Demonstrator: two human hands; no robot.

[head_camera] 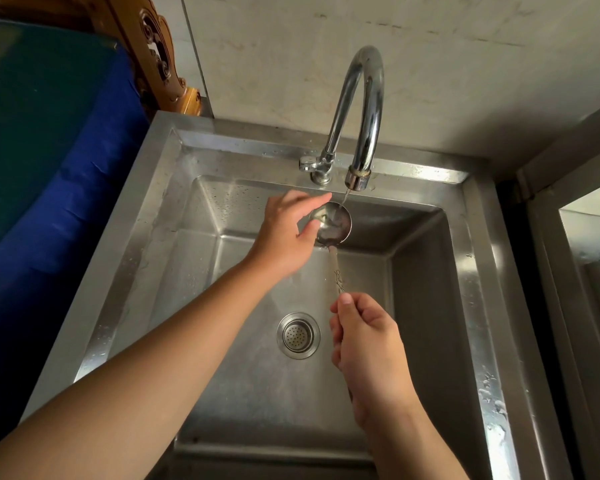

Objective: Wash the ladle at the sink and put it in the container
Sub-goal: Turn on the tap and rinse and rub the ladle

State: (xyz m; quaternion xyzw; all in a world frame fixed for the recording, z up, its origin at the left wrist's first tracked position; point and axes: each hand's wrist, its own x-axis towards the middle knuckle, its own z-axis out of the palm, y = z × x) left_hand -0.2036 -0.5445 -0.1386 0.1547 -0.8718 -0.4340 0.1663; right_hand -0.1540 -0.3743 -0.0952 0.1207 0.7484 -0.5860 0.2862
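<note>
A steel ladle [335, 225] is held over the steel sink [146, 216], its bowl right under the spout of the curved chrome tap [361, 109]. A thin stream of water falls into the bowl. My right hand [369, 344] grips the ladle's handle near its lower end. My left hand [288, 233] is at the bowl's left side, thumb and fingers touching its rim and inner face. No container is in view.
The round drain strainer [298, 336] sits in the sink floor below the hands. A blue and green covered surface [49, 140] lies to the left, with carved wood [160, 60] behind it. A metal frame [575, 271] borders the right. A tiled wall stands behind the tap.
</note>
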